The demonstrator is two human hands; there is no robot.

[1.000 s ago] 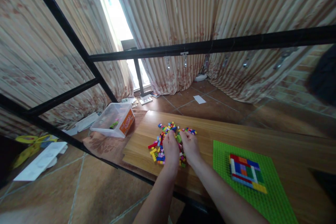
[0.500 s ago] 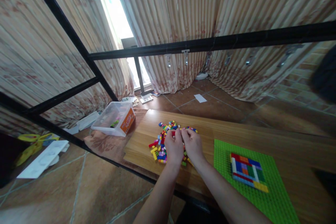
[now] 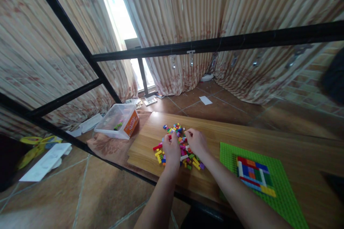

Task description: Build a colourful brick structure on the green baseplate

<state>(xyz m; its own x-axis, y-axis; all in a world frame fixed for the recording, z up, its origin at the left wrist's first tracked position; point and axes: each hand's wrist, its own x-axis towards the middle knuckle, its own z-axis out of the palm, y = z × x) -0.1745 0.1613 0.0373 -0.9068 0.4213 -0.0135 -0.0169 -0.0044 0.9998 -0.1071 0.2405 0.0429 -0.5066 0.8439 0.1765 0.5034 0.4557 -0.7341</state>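
Over a loose pile of small coloured toy bricks (image 3: 184, 157), my left hand (image 3: 172, 150) is closed, with a red brick (image 3: 170, 137) showing at its fingertips. A short gap to the right, my right hand (image 3: 198, 144) has its thumb and fingers pinched together above the pile's right side; what lies between them, if anything, is too small to make out. To the right of both hands is a green studded baseplate (image 3: 228, 161), carrying a flat block of multicoloured bricks (image 3: 255, 175) pressed together.
The bricks and baseplate lie on a wooden tabletop (image 3: 209, 125). At its left end a clear plastic box (image 3: 107, 127) with an orange label stands on a brown cloth (image 3: 107, 147). A black metal frame (image 3: 161, 50) runs in front of the curtains (image 3: 182, 14).
My hands have parted: the left went left with the red brick, the right slightly right and up. More of the pile shows between them.
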